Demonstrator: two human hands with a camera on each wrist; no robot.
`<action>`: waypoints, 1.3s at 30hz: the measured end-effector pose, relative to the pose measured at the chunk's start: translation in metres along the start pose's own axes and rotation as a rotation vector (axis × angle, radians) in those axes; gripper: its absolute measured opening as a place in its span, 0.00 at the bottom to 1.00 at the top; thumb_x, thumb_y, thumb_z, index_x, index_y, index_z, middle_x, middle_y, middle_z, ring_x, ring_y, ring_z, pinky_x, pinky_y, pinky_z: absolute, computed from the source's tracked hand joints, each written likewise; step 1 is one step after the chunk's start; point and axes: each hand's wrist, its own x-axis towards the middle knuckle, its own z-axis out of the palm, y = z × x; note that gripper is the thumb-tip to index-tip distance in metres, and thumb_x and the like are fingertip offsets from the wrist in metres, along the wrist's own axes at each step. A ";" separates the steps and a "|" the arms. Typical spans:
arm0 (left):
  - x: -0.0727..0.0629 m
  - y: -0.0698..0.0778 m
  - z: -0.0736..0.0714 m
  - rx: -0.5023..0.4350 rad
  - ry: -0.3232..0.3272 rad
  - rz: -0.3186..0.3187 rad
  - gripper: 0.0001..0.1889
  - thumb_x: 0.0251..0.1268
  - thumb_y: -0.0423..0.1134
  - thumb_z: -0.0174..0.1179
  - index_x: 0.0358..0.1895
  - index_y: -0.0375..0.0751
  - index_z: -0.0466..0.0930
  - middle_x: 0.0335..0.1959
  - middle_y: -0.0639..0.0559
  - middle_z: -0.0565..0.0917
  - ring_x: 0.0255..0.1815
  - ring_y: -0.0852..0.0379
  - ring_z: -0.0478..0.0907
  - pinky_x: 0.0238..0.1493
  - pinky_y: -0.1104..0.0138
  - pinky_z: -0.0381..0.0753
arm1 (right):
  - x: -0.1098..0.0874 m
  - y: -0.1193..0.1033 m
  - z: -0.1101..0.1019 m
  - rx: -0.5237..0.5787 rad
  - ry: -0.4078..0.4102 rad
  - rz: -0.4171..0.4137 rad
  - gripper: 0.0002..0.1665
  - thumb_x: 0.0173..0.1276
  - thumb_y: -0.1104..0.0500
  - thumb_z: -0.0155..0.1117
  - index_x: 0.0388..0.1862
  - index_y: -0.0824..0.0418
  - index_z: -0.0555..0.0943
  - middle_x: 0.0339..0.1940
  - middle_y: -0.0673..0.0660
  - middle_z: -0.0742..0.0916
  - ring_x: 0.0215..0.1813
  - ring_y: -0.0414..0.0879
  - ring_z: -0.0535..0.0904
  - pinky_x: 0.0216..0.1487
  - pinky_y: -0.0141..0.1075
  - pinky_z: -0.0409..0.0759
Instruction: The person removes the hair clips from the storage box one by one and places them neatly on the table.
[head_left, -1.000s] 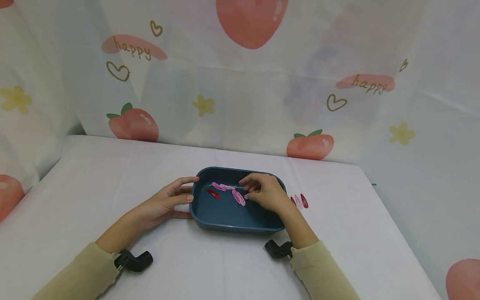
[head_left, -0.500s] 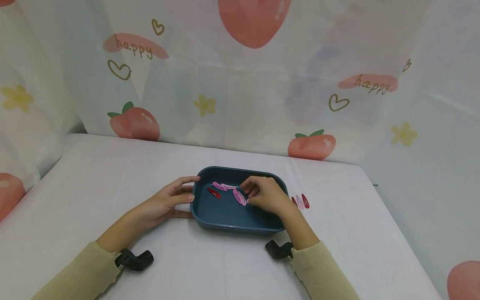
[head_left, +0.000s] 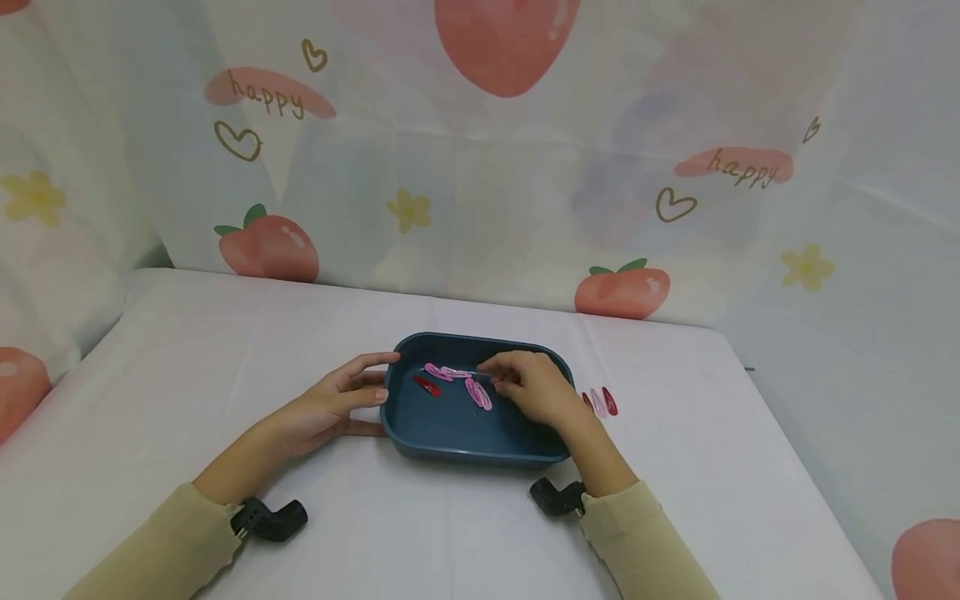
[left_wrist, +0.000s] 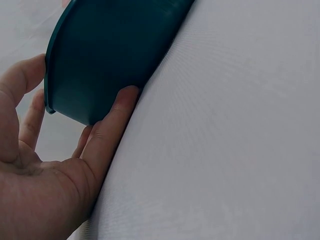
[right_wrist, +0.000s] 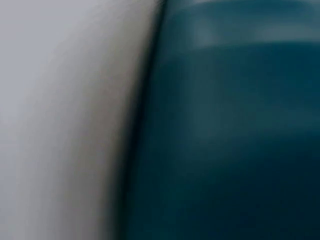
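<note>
A blue rectangular tray (head_left: 457, 429) lies on the white table, with several pink snap hair clips (head_left: 477, 394) and one red hair clip (head_left: 427, 386) inside. My left hand (head_left: 330, 408) rests against the tray's left end, its fingers spread and touching rim and wall; the left wrist view shows these fingers (left_wrist: 112, 125) on the tray wall. Over the tray's right half, my right hand (head_left: 534, 387) pinches a thin hair clip (head_left: 483, 375), seen edge-on at the fingertips. The right wrist view shows only the blurred tray wall (right_wrist: 225, 90), with no hand.
To the right of the tray, red and pink hair clips (head_left: 597, 403) lie side by side on the table (head_left: 300, 500). A patterned cloth (head_left: 495, 192) hangs behind the table's back edge. Black wrist cameras (head_left: 268, 521) project from both sleeves.
The pink clip that lay under my right fingertips is gone from the tray floor, and a thin clip shows between those fingers, slightly raised. My left hand and the tray stay put.
</note>
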 end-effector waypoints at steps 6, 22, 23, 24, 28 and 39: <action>0.005 -0.006 0.001 -0.011 -0.016 -0.006 0.31 0.74 0.39 0.58 0.76 0.55 0.59 0.75 0.38 0.59 0.69 0.37 0.67 0.56 0.43 0.80 | -0.007 -0.002 -0.019 0.073 0.046 -0.001 0.18 0.70 0.66 0.64 0.56 0.54 0.85 0.36 0.50 0.84 0.38 0.44 0.80 0.42 0.38 0.82; 0.002 -0.002 -0.001 0.001 -0.010 -0.009 0.30 0.75 0.37 0.56 0.76 0.56 0.59 0.75 0.38 0.59 0.70 0.35 0.65 0.56 0.43 0.81 | -0.044 0.021 -0.072 0.345 0.019 0.104 0.20 0.79 0.66 0.44 0.62 0.61 0.79 0.52 0.65 0.81 0.49 0.56 0.83 0.54 0.43 0.83; 0.002 -0.002 -0.001 0.003 -0.010 -0.008 0.30 0.75 0.36 0.56 0.76 0.56 0.59 0.75 0.38 0.58 0.71 0.35 0.65 0.56 0.43 0.81 | -0.046 0.024 -0.075 0.363 0.035 0.112 0.21 0.79 0.66 0.44 0.62 0.62 0.79 0.50 0.66 0.81 0.47 0.56 0.84 0.53 0.42 0.84; 0.002 -0.001 -0.001 0.003 -0.011 -0.008 0.30 0.75 0.36 0.56 0.76 0.56 0.59 0.75 0.38 0.58 0.71 0.35 0.64 0.56 0.43 0.81 | -0.048 0.027 -0.077 0.384 0.053 0.124 0.21 0.79 0.65 0.43 0.62 0.62 0.79 0.49 0.67 0.80 0.46 0.57 0.85 0.52 0.39 0.84; 0.001 0.000 -0.001 -0.004 -0.015 -0.002 0.31 0.74 0.37 0.57 0.76 0.55 0.59 0.75 0.38 0.59 0.71 0.35 0.64 0.56 0.43 0.81 | -0.056 0.043 -0.081 0.495 0.146 0.167 0.21 0.79 0.64 0.46 0.66 0.63 0.76 0.56 0.66 0.79 0.45 0.51 0.87 0.50 0.31 0.84; 0.000 -0.001 0.000 -0.019 -0.012 0.007 0.32 0.74 0.37 0.57 0.77 0.53 0.57 0.76 0.37 0.57 0.72 0.34 0.62 0.55 0.42 0.80 | -0.064 0.078 -0.094 0.884 0.269 0.244 0.20 0.71 0.62 0.65 0.60 0.60 0.80 0.47 0.52 0.86 0.44 0.41 0.88 0.50 0.32 0.84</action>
